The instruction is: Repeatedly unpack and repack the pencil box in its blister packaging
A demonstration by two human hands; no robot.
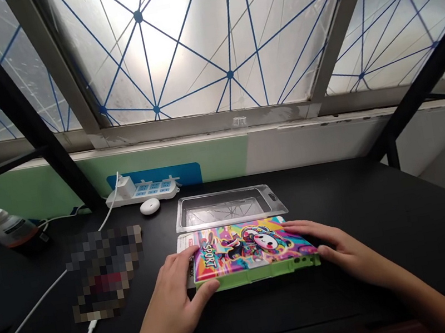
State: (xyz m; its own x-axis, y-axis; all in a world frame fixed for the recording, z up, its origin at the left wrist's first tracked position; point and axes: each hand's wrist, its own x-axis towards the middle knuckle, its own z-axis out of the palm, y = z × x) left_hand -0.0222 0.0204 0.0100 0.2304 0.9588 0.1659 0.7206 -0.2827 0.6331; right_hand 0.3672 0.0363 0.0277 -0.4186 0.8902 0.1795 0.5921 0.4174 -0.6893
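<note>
A colourful case [252, 246] with cartoon figures, the word SPORT and a green side lies flat on the black table, on top of a pale card [185, 242] that shows at its left edge. My left hand [176, 297] holds the case's left end, thumb on the near green side and fingers on the top. Against the right end rests my right hand [346, 251], its fingers along the top right edge and its thumb at the near right corner. Just behind the case is a clear plastic tray [229, 209].
A white power strip [146, 192] and a round white case [150, 206] stand at the back left. A bottle [13, 233] is far left. White cables cross the left side, near a blurred-out object [108, 274]. Black slanted frame bars rise at both sides.
</note>
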